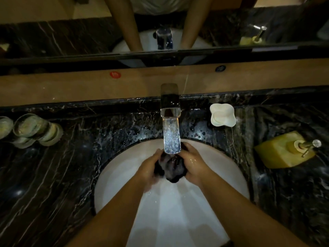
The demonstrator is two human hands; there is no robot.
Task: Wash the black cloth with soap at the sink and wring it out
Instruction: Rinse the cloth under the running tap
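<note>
The black cloth (171, 167) is bunched into a wet ball over the white sink basin (229, 168), right under the spout of the chrome tap (170, 111). My left hand (148, 169) grips its left side and my right hand (193, 164) grips its right side, both wet. A white bar of soap lies in a white soap dish (222, 114) on the counter right of the tap. A yellow soap dispenser (285, 151) with a metal pump stands further right.
The counter (71, 166) is black marble with white veins and is splashed with water near the tap. Several upturned glasses (33, 130) stand at the far left. A mirror above a wooden ledge (89, 86) reflects my arms.
</note>
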